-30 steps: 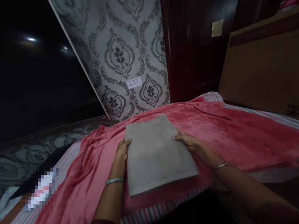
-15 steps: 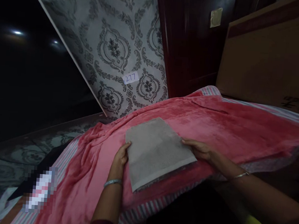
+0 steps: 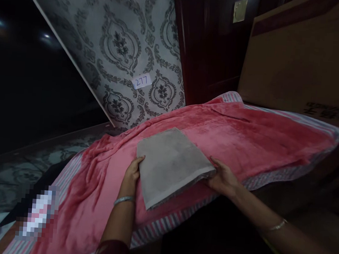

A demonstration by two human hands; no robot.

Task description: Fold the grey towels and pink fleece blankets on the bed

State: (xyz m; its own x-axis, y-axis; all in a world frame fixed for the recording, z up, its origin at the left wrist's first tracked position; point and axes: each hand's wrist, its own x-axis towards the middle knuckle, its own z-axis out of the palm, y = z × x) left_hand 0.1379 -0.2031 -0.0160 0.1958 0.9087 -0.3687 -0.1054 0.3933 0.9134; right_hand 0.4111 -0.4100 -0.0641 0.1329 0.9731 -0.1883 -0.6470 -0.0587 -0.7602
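Observation:
A flat grey folded cloth (image 3: pixel 172 166) lies on a pink and red plush blanket (image 3: pixel 227 135). Its near edge has a lighter band, with fuzzy layers showing underneath. My left hand (image 3: pixel 133 169) grips the cloth's left edge, thumb on top and the other fingers mostly hidden beneath. At the near right corner is my right hand (image 3: pixel 222 179), its thumb raised beside the edge and its fingers curled under the corner. A bracelet circles each wrist.
Striped trim borders the blanket, whose front edge drops into a dark area. A large cardboard box (image 3: pixel 301 62) stands at the back right beside a dark red door (image 3: pixel 207 44). Patterned wallpaper (image 3: pixel 119 46) carries a paper label (image 3: pixel 142 81) reading 277. A black screen-like panel (image 3: pixel 30 82) is at left.
My right hand has slid from the cloth's right edge to under its near right corner, which is now slightly raised. My left hand keeps its hold. The view has shifted a little.

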